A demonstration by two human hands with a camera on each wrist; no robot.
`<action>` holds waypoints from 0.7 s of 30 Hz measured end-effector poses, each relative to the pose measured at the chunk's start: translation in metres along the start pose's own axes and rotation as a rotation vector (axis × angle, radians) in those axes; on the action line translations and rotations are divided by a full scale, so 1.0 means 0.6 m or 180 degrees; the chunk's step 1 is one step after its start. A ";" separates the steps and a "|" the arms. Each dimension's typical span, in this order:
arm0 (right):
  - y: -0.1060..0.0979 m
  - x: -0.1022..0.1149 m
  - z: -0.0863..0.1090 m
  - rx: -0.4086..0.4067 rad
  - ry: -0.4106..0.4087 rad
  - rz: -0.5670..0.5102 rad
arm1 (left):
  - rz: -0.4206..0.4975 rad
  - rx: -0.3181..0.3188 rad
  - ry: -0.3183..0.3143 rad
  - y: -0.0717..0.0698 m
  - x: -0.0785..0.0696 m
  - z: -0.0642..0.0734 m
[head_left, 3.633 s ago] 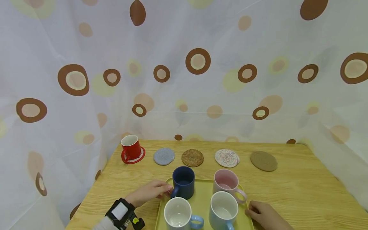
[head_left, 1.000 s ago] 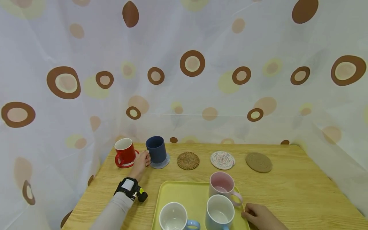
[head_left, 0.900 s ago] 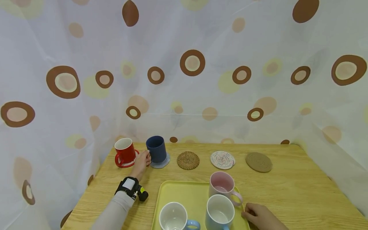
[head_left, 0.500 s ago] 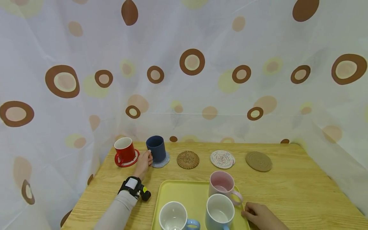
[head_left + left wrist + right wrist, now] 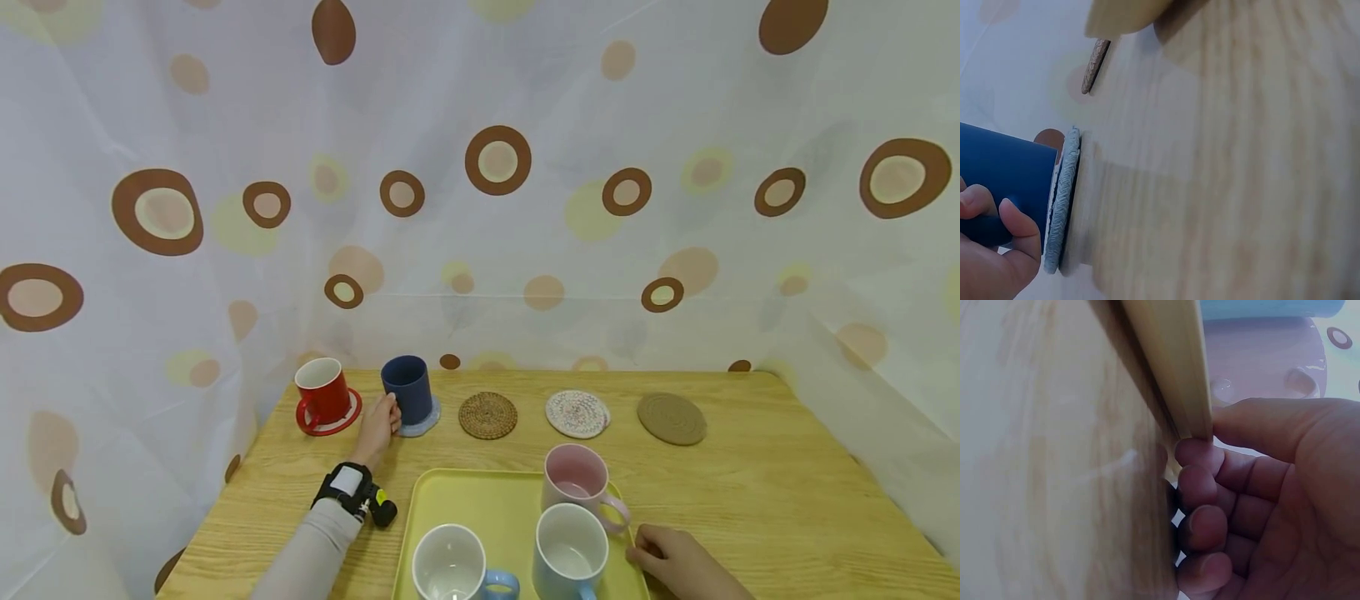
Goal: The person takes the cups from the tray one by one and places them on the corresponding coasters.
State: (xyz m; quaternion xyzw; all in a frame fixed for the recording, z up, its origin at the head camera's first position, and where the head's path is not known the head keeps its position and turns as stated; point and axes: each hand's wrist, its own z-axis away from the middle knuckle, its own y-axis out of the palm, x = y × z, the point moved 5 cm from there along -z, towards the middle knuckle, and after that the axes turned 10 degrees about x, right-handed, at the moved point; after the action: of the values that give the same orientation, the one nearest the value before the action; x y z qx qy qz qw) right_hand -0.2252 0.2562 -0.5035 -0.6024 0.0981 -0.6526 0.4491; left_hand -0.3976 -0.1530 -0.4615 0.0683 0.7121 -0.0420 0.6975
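Upright on the light blue coaster (image 5: 422, 427) stands a navy mug (image 5: 408, 390). My left hand (image 5: 378, 425) grips its handle, which faces me; in the left wrist view thumb and finger curl round the handle (image 5: 988, 231). My right hand (image 5: 678, 558) pinches the right rim of the yellow tray (image 5: 480, 492); the right wrist view shows thumb above and curled fingers below the tray edge (image 5: 1175, 362). On the tray are a pink mug (image 5: 573, 475), a white-lined mug with blue handle (image 5: 448, 562) and a light blue mug (image 5: 570, 550).
A red mug (image 5: 321, 392) stands on a red-rimmed coaster (image 5: 347, 421) at the far left. To the right of the navy mug lie a brown woven coaster (image 5: 487, 415), a white speckled coaster (image 5: 577, 414) and a tan coaster (image 5: 672, 418). A dotted curtain hangs behind the wooden table.
My left hand has carried the navy mug from the tray's back left to the blue coaster. In the last second it shifts slightly right, still on the handle. The right hand stays at the tray.
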 end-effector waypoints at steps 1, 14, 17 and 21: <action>0.000 0.000 0.000 -0.0002 -0.0004 0.0002 | -0.0013 -0.0009 0.0001 0.000 0.000 0.000; -0.001 0.001 0.000 -0.0033 -0.0060 0.0008 | -0.0140 -0.0022 -0.0043 0.009 0.006 0.002; 0.000 0.001 -0.001 -0.0026 -0.0045 -0.0001 | -0.0145 -0.0009 -0.0042 0.008 0.010 0.000; 0.000 -0.001 -0.002 -0.0009 -0.0010 -0.0017 | -0.0113 -0.0013 -0.0031 0.002 0.027 -0.011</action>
State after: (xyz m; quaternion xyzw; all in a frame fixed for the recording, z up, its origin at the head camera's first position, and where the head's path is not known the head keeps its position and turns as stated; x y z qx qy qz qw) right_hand -0.2262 0.2562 -0.5043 -0.6044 0.0966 -0.6527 0.4466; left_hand -0.4045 -0.1502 -0.4773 0.0540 0.7099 -0.0532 0.7002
